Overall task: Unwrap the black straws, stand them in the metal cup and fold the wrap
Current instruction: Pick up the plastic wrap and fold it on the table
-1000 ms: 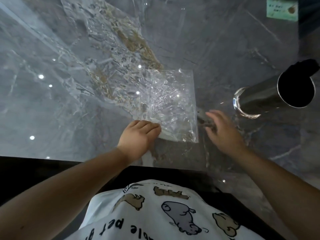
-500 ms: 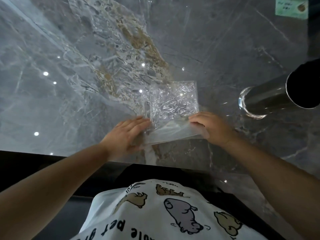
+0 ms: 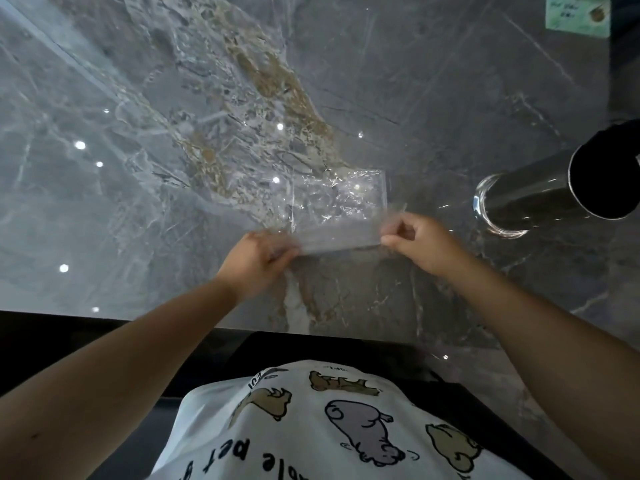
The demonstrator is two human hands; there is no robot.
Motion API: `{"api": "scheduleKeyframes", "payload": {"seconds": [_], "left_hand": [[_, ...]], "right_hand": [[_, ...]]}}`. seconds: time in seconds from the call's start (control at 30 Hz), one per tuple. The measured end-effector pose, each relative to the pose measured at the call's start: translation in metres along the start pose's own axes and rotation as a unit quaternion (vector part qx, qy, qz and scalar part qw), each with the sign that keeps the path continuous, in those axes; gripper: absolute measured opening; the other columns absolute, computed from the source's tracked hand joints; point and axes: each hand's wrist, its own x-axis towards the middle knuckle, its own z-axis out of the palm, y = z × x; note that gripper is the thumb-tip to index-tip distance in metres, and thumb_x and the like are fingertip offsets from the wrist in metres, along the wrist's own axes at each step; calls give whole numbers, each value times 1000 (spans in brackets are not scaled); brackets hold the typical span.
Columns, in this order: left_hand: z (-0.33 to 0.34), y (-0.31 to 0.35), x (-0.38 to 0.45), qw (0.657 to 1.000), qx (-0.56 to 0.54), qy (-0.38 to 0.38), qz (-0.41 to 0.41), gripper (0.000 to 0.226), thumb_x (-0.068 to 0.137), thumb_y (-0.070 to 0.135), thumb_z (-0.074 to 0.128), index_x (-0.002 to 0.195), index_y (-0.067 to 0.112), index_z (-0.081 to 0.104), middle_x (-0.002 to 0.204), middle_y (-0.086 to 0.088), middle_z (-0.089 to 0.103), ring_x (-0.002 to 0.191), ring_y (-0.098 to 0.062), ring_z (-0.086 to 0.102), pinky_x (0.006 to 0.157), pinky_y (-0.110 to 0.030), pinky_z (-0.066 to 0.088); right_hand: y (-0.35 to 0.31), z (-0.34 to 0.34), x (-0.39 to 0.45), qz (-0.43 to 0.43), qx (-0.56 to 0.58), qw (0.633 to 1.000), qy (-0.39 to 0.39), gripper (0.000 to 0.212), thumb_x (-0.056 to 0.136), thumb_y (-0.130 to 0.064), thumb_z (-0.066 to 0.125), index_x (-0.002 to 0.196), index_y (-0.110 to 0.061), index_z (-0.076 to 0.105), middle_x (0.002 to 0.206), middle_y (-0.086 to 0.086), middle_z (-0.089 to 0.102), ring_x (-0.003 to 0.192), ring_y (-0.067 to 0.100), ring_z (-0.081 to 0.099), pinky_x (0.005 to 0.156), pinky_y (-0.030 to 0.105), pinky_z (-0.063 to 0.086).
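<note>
The marble counter (image 3: 450, 81) fills most of the view, grey with a brown vein running from 11 o'clock toward the centre; at 3 o'clock stands the metal cup (image 3: 530, 192), upright on its bright base, with the black straws (image 3: 602, 174) showing as a dark mass at its mouth, so the unwrapping and standing look done; a small green card (image 3: 576, 12) lies far off at 1 o'clock.

The step in hand, as I judge it, is the folding of the clear wrap (image 3: 341, 209); it lies flat at the centre of the counter, well to the 9 o'clock side of the cup, its near edge lifted and turned up toward 12 o'clock.

The left hand (image 3: 258, 261) holds the near left corner, its fingers curled onto the film; motion blur hides just how they pinch; the right hand (image 3: 420, 244) pinches the near right corner between thumb and forefinger, the rest of its fingers curled; the wrap thus spans from hand to hand, its far part at 12 o'clock of both.

The next move probably calls for carrying both corners evenly toward the far edge, laying them down square, then pressing the crease; slick, springy film may slide or reopen if one corner leads.
</note>
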Motion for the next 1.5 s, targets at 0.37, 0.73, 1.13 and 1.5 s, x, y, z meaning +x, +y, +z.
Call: {"api": "scheduleKeyframes", "payload": {"seconds": [0.37,0.73,1.13,1.5], "left_hand": [[-6,-2,41,965,-57,-41,-251,12,91,37,64,100,29,60,76,17,64,75,-4,62,57,-20,41],[16,21,27,972,204,83,84,57,95,34,47,144,7,39,147,-22,45,136,-40,40,110,-57,33],[51,8,37,920,350,-163,65,77,94,63,-3,156,18,-4,164,-7,-13,151,-32,-14,120,-56,-2],[34,7,30,896,368,-205,140,70,96,58,7,157,24,-2,167,-6,-6,152,-30,-11,121,-52,-7]], "right_hand": [[-3,14,30,106,-57,989,91,19,88,-30,68,100,-16,63,88,4,69,83,30,67,80,43,54],[-12,27,24,103,-196,964,151,21,91,-28,60,108,-16,59,98,6,71,92,31,65,75,35,49],[-21,11,47,177,-51,969,167,25,81,-35,67,83,-10,63,71,3,63,67,24,59,61,30,42],[-4,4,-24,184,108,967,135,21,88,-21,69,73,-13,57,61,5,53,52,13,46,52,24,38]]}}
